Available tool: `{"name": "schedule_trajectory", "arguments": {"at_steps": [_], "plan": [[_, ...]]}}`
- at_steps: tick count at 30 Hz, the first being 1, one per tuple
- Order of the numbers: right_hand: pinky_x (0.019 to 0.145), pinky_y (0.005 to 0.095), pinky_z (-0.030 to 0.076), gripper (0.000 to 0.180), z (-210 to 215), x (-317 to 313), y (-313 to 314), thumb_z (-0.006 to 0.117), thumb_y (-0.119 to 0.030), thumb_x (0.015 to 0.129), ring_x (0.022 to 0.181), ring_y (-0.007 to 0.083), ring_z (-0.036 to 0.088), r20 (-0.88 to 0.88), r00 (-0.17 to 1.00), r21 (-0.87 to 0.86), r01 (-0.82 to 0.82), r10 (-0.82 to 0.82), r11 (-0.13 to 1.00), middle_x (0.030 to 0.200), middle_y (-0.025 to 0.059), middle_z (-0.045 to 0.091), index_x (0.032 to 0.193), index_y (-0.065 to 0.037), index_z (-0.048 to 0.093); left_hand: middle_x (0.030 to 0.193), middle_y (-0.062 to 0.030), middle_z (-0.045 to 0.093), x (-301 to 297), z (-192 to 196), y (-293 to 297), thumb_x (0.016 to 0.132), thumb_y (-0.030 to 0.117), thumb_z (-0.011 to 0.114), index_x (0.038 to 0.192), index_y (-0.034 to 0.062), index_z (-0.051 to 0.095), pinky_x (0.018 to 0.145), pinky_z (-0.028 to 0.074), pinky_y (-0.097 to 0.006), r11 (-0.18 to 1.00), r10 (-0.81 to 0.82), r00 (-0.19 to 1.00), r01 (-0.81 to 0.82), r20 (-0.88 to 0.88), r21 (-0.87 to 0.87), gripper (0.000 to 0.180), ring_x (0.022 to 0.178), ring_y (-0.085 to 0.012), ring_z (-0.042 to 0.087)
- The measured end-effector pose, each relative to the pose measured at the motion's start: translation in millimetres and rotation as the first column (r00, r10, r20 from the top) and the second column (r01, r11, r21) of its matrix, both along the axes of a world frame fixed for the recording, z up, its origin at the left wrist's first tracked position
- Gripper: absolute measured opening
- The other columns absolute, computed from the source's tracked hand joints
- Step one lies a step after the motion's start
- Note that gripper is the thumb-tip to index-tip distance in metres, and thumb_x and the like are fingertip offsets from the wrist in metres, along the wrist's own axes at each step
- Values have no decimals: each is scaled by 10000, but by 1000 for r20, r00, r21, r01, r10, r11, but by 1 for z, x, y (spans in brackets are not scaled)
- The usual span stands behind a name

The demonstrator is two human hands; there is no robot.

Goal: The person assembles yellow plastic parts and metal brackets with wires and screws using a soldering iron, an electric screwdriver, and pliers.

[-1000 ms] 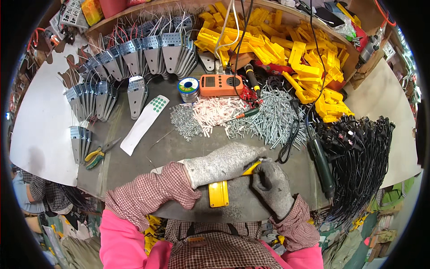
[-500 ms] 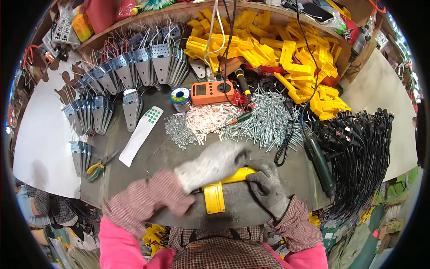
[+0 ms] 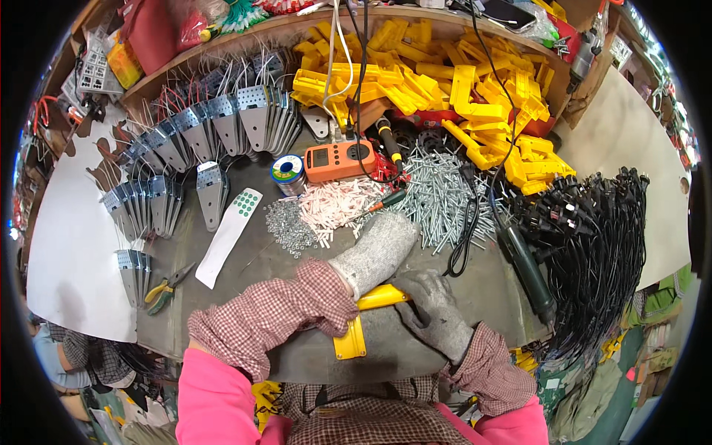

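Observation:
My right hand [image 3: 439,313], in a grey glove, grips the end of a bent yellow plastic housing [image 3: 350,343] near the front of the bench. Part of this housing is covered by my left sleeve. My left hand [image 3: 380,251], in a pale grey glove, reaches across above it to the near edge of the long silver screws [image 3: 445,200]. The glove's back faces me and hides its fingers. Beside that hand lie small pale pink-white pieces [image 3: 337,204] and a screwdriver [image 3: 389,200] with a dark green handle.
Metal plates with wires [image 3: 256,119] stand in rows at left, near pliers [image 3: 167,289] and a white strip [image 3: 230,237]. An orange meter [image 3: 340,160], solder spool [image 3: 288,172] and nuts [image 3: 289,226] sit mid-bench. Yellow housings [image 3: 475,104] pile behind; black power cords [image 3: 601,245] lie right.
My left hand has moved forward and right from above the yellow housing to the screws. My right hand stays on the housing, and the whole view has shifted slightly.

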State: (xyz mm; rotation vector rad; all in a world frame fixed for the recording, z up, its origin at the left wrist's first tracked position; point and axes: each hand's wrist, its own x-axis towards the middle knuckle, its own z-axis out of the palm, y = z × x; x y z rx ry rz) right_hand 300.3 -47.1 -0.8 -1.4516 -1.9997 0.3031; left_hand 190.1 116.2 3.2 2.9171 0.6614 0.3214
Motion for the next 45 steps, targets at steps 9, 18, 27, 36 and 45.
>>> {"name": "schedule_trajectory", "arguments": {"at_steps": [9,18,27,36,45], "plan": [[960,453,428,435,2,-3,-2,705,-62,798,1096,364,547,-23,1000,22,-4,4,1000,1181,138,586,1209,-73,562,821,-230,656,-15,21,17,769,79,624,930,-3,622,741,535,-484,988,88,985,-67,150,-141,180,808,-415,655],[962,461,423,437,6,-2,-6,693,-83,804,1081,356,539,-19,1000,-10,23,-23,1000,1149,140,581,1225,-75,576,898,-156,681,-143,69,-12,898,154,620,1044,16,660,773,530,-381,820,13,996,-64,-93,-569,205,860,-293,669],[958,453,427,426,6,-4,-3,689,-61,818,1081,364,538,-17,1000,-32,20,-21,999,1143,156,579,1225,-55,567,1038,-148,598,-144,67,-36,834,126,627,1133,16,604,849,518,-414,966,-207,971,183,-123,-180,319,997,-332,610],[931,406,464,270,77,41,30,660,-6,821,1052,318,575,119,967,-69,233,-224,970,1066,129,608,1079,-77,698,1328,-215,578,-173,71,-55,992,243,545,1385,5,502,1047,445,-416,530,136,990,-110,-44,-841,461,1226,-342,564],[981,465,425,160,25,75,112,616,-112,858,1126,346,534,484,861,73,140,-158,987,1106,149,564,1011,-82,652,1250,-180,579,-142,69,-45,947,262,591,1239,46,601,990,476,-427,905,-20,1000,20,5,-424,363,1183,-331,559]]}}
